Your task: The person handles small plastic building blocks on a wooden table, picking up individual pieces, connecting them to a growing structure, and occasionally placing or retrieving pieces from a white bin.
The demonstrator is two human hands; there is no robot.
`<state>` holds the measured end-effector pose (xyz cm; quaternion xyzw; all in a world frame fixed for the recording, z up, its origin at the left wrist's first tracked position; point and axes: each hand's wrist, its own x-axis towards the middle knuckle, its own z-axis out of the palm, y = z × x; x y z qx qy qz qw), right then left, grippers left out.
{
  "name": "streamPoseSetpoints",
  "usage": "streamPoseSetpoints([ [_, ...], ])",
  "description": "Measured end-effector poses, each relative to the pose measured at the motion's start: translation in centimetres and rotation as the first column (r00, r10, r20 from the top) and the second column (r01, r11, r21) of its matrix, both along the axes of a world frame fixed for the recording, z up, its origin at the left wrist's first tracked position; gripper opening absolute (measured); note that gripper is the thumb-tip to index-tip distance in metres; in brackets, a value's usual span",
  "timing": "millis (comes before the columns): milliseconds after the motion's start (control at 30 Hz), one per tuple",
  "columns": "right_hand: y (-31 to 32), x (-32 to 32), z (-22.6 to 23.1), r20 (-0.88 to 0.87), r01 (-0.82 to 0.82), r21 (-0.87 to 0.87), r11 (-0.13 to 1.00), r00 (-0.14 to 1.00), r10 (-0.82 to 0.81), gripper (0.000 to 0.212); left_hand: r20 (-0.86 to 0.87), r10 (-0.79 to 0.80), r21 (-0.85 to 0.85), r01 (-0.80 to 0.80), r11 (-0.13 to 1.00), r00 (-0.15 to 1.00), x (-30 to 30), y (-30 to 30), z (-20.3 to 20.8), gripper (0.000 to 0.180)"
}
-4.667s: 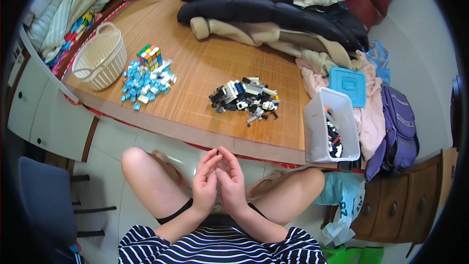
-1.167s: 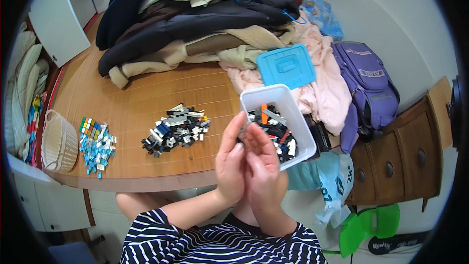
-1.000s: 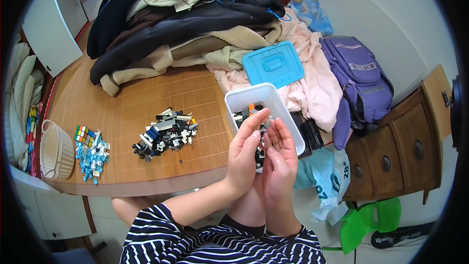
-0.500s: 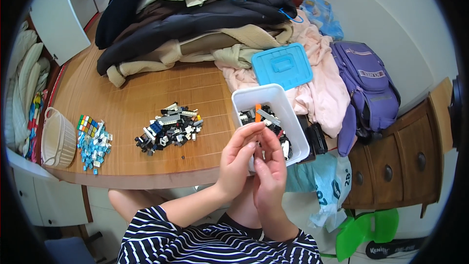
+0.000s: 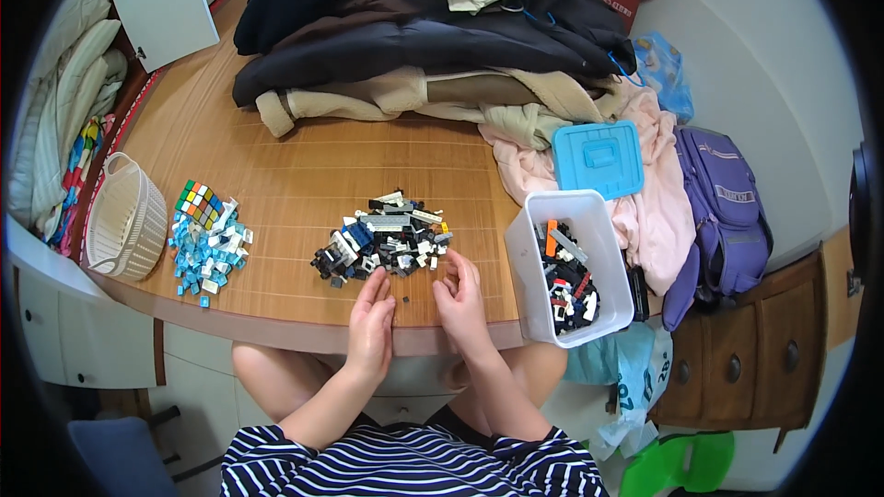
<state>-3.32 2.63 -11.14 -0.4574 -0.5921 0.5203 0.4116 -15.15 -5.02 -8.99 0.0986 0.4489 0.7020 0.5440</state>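
Observation:
A heap of black, white and grey toy building bricks (image 5: 396, 237) lies on the wooden table, with a few blue and yellow ones among them. At the heap's near edge, my left hand (image 5: 371, 329) has its fingers stretched forward and nothing in it. My right hand (image 5: 463, 304) is by the heap's near right side, its fingers loosely bent and apart, with nothing visible in them. One small dark brick (image 5: 405, 299) lies alone between the two hands. More bricks fill the bottom of a white plastic box (image 5: 536, 299) to the right, an orange one among them.
Left on the table are a pile of light-blue and white bricks (image 5: 204, 253), a puzzle cube (image 5: 198, 203) and a white woven basket (image 5: 138, 225). Folded jackets (image 5: 396, 51) cover the back. A blue lid (image 5: 619, 175) rests on pink cloth beside a purple backpack (image 5: 723, 212).
Both hands have come away from above the white box, moving left to the brick heap. They were close together and now stand apart. The whole view has shifted.

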Motion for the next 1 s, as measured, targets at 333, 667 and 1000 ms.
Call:
streamPoseSetpoints([
  [333, 0.1, -2.5, 0.5, 0.202, -0.023, 0.093, 0.995, 0.979, 0.004, 0.038, 0.099, -0.086, 0.013, 0.085, 0.996, 0.991, -0.5, 1.4, -0.8, 0.057],
  [667, -0.2, -2.6, -0.1, 0.126, -0.081, -0.039, 0.996, 0.988, 0.085, 0.047, 0.136, -0.085, 0.021, 0.083, 0.996, 0.987, 0.2, 2.1, -0.3, 0.059],
  [1000, 0.5, -2.3, -1.1, 0.211, -0.066, -0.015, 0.998, 0.975, 0.067, 0.048, 0.200, -0.096, 0.003, 0.097, 0.995, 0.975, 1.2, 2.6, 0.4, 0.060],
])
